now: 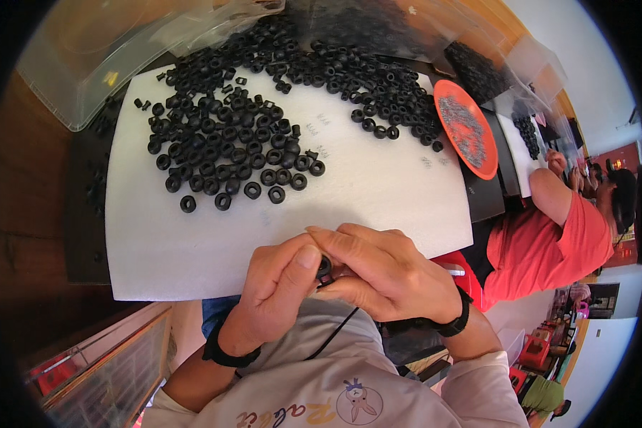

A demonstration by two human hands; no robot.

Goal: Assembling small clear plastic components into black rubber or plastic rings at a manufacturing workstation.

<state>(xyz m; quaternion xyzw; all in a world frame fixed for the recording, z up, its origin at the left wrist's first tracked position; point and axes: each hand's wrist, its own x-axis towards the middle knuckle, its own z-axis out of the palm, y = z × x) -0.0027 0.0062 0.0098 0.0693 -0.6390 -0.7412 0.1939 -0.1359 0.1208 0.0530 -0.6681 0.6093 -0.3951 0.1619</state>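
Both my hands meet at the near edge of a white foam sheet [378,192]. Between them is a small black ring-shaped part [324,269], its round opening partly showing. My left hand [282,282] is closed on it, thumb on top. The fingers of my right hand [378,271] wrap round the same part from the other side and cover much of it. Beyond my hands, many loose black ring-shaped parts [228,143] lie in a spread on the sheet. A larger heap of them [285,53] reaches the far edge.
An orange oval dish [486,160] of small grey pieces stands at the right of the sheet. Clear plastic bins [71,78] stand along the far side. A person in a red shirt [549,246] sits close by on the right, near another white sheet [513,153].
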